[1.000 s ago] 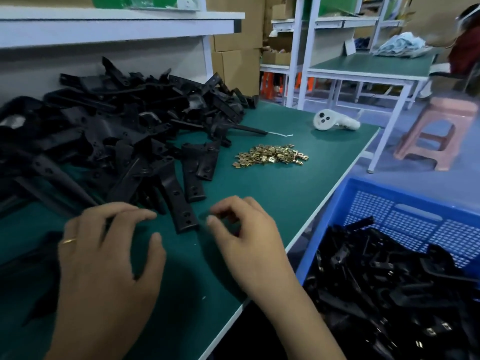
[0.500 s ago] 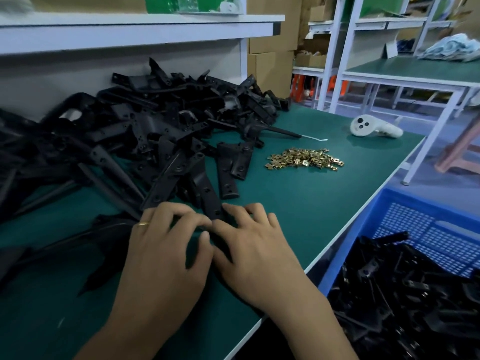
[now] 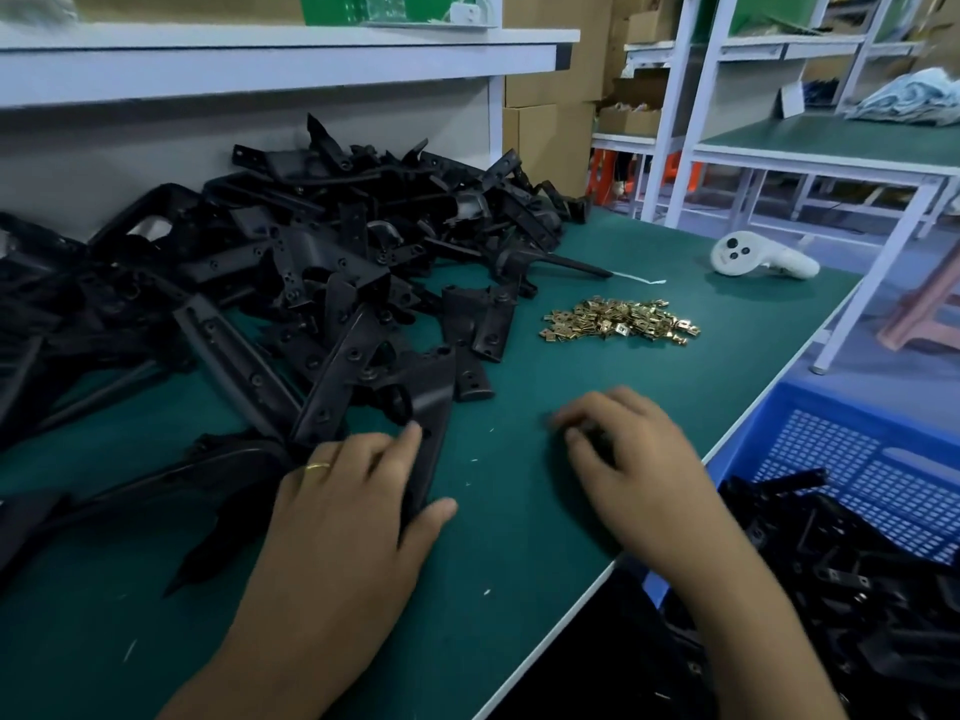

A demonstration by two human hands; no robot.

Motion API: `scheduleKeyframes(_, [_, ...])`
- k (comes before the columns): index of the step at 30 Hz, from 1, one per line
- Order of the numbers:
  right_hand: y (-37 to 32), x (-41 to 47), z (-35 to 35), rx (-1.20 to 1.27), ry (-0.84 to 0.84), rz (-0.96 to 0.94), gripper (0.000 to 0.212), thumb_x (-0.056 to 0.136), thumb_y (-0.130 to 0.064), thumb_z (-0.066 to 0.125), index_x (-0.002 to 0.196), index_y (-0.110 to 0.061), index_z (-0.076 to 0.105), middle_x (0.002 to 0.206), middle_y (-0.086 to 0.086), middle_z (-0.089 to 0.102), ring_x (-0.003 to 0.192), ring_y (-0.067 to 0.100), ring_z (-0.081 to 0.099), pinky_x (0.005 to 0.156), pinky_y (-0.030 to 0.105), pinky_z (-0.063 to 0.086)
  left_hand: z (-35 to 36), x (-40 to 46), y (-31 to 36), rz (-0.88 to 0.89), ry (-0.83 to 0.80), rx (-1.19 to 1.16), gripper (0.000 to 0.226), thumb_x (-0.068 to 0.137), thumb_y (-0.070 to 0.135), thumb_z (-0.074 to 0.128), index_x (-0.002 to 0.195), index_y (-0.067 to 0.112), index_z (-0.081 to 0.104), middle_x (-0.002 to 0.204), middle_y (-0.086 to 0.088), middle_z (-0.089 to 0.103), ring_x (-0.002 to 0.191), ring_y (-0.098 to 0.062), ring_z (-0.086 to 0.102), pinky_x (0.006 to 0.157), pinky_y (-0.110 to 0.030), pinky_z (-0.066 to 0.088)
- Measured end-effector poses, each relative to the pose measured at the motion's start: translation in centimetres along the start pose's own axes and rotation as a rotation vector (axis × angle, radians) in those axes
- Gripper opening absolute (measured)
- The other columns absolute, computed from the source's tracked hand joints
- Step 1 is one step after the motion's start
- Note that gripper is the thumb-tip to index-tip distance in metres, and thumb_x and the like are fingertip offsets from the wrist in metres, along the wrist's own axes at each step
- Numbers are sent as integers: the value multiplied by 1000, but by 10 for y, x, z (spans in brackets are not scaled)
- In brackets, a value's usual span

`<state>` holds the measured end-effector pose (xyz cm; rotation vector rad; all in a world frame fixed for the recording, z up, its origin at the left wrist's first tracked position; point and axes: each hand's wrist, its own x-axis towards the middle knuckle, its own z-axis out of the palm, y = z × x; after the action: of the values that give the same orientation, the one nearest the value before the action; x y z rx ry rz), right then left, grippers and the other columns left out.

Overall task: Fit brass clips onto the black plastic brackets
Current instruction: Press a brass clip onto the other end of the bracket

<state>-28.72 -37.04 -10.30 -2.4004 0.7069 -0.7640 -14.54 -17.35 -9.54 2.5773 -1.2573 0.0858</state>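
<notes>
My left hand (image 3: 353,517) grips a long black plastic bracket (image 3: 431,402) at the near edge of the pile, with fingers over it and the thumb on its right side. A large heap of black brackets (image 3: 311,252) fills the left of the green table (image 3: 519,537). A small heap of brass clips (image 3: 621,322) lies further back, right of the pile. My right hand (image 3: 628,459) hovers low over the mat between the bracket and the table edge. Its fingers are loosely curled and blurred, and I see nothing held in them.
A blue plastic crate (image 3: 831,407) with more black brackets stands below the table's right edge. A white handheld controller (image 3: 758,259) lies at the far right of the table. A white shelf (image 3: 285,54) overhangs the back. Another bench stands across the aisle.
My hands were together on the bracket; now the right hand has moved off to the right. The left hand keeps hold of the bracket. The view has shifted closer.
</notes>
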Motion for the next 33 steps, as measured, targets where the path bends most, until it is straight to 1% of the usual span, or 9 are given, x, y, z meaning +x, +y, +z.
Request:
scheduleKeyframes(3, [27, 24, -8, -106, 12, 121, 23, 98, -26, 63, 120, -24, 67, 123, 1, 54, 120, 23, 51, 103, 33, 41, 5, 0, -2, 49, 1, -25, 53, 103, 28, 44, 155, 35, 41, 142, 25, 42, 132, -7, 32, 113, -34, 34])
scheduleKeyframes(5, [41, 43, -8, -203, 28, 182, 31, 99, -30, 62, 127, -18, 62, 134, 8, 49, 128, 30, 42, 107, 35, 34, 6, 0, -4, 42, 39, -92, 66, 88, -1, 52, 144, 33, 53, 134, 24, 49, 128, -7, 37, 111, -35, 37])
scheduleKeyframes(7, [54, 61, -7, -303, 78, 224, 35, 100, -26, 59, 129, -6, 59, 137, 19, 45, 128, 39, 38, 109, 40, 29, 5, 0, -5, 40, 78, -146, 74, 76, -12, 49, 133, 34, 54, 120, 28, 43, 119, -3, 34, 105, -28, 37])
scheduleKeyframes(11, [73, 89, -13, -433, 120, 334, 33, 100, -20, 50, 122, 5, 53, 138, 29, 41, 124, 45, 37, 105, 49, 32, 5, 3, -8, 46, 60, -201, 71, 73, -16, 48, 114, 41, 43, 105, 34, 32, 105, 4, 25, 90, -9, 31])
scheduleKeyframes(14, [74, 96, -15, -494, 159, 416, 27, 100, -16, 46, 113, 6, 54, 130, 28, 46, 119, 44, 41, 98, 51, 36, 8, 0, -6, 86, 63, -270, 56, 87, 3, 57, 127, 41, 45, 113, 34, 34, 118, 2, 33, 101, -6, 29])
scheduleKeyframes(17, [75, 90, -12, -518, 215, 361, 18, 95, -3, 48, 106, 5, 59, 117, 27, 51, 107, 43, 45, 87, 48, 38, 10, -1, -3, 157, 61, -277, 60, 94, 41, 61, 150, 35, 41, 125, 31, 37, 126, 2, 33, 114, -24, 34])
scheduleKeyframes(23, [62, 79, -19, -290, 235, 295, 23, 94, 3, 55, 113, -1, 68, 110, 22, 61, 104, 42, 56, 87, 41, 43, 3, -4, -3, 217, 2, -301, 84, 73, 90, 44, 142, 42, 52, 114, 34, 35, 120, 1, 36, 105, -25, 38])
scheduleKeyframes(28, [26, 42, -12, -181, 165, 256, 17, 95, -8, 66, 111, -13, 67, 106, 6, 67, 100, 29, 61, 82, 39, 45, 2, -6, 2, 241, -20, -233, 92, 64, 102, 36, 133, 44, 51, 116, 33, 31, 120, 7, 27, 117, -33, 28])
scheduleKeyframes(33, [-27, -5, 23, -49, 230, 245, 18, 99, -12, 60, 109, -22, 70, 103, 4, 61, 95, 26, 60, 82, 37, 44, 1, -7, 8, 220, 40, -300, 69, 63, 98, 44, 102, 41, 43, 102, 30, 38, 114, 8, 35, 103, -30, 34])
